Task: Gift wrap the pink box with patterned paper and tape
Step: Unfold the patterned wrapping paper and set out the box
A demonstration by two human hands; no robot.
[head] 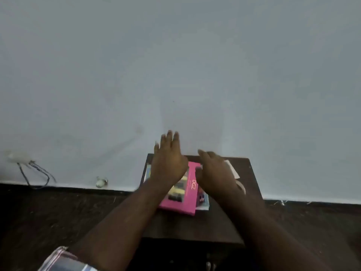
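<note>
A: Pink box [185, 202]: flat, bright pink, pale lettering on the lid, a window showing yellow and dark items; lying on patterned paper [203, 204] on the dark worktop [195, 225].

B: Hands, from my feed?

A: Left hand [169, 163] fingers straight, spread wide above the box. Right hand [214, 173] loosely extended, holding nothing. Both blurred.

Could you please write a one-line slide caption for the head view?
Both open hands, left hand and right hand, hover above the flat pink cardboard box on a small dark wooden table.
</note>
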